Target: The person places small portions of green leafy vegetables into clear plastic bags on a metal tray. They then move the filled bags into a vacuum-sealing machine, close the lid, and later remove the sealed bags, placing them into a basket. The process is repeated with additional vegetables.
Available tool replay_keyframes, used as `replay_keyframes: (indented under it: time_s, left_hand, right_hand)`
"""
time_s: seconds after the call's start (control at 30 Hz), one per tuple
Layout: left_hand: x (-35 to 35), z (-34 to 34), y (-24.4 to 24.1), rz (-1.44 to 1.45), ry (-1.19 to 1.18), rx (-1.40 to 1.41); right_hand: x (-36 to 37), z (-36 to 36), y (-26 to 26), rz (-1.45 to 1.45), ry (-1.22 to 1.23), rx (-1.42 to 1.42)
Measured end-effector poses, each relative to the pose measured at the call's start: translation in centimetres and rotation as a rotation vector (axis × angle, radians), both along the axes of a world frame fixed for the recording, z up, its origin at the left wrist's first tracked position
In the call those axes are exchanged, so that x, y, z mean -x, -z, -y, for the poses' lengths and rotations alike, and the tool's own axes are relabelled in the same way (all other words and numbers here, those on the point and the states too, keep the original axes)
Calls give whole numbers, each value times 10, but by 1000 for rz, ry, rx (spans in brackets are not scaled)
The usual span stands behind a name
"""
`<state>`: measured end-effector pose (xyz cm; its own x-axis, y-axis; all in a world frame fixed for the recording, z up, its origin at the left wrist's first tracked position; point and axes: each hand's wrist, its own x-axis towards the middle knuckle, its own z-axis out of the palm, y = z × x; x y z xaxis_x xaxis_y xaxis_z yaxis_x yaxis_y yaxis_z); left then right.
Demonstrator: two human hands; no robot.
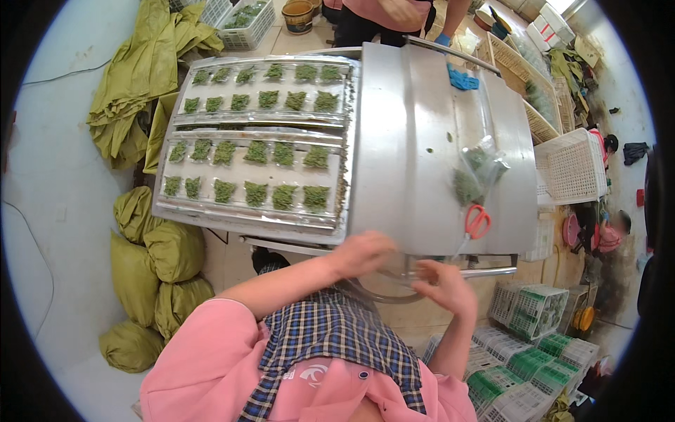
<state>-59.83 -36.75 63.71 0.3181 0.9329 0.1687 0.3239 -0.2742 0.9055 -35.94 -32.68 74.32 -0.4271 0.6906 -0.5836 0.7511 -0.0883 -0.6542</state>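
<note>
My left hand [366,254] hovers by the near edge of a stainless steel lid [382,158], blurred, its fingers bent. To its right, my right hand [445,287] has fingers curled over a metal rail [490,271]. Whether either hand holds something thin and clear is too blurred to tell. Left of the lid, a steel bed [253,117] carries rows of clear plastic packets [256,194] filled with green plant pieces. Red-handled scissors [477,221] lie on the lid beside clear bags of greens [474,171]. A crumpled blue glove [463,78] rests farther back.
Tied olive sacks [174,250] are piled at the left. A co-worker [387,16] stands across the machine. White plastic baskets [572,166] stand at the right, with stacked white and green crates [527,364] at lower right. A bucket [298,17] sits on the floor behind.
</note>
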Motion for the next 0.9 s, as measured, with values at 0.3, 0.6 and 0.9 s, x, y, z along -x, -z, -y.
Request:
replay_keyframes:
  time_s: [0.3,0.6,0.9]
  left_hand:
    - [342,77,23,-319,-558,9]
    - [521,148,48,-573,-842,683]
    - [581,174,101,-34,-989,408]
  right_hand:
    - [272,16,173,246,159,-550]
    - [464,57,167,54,-34,-403]
    - [662,101,181,-507,-133,-330]
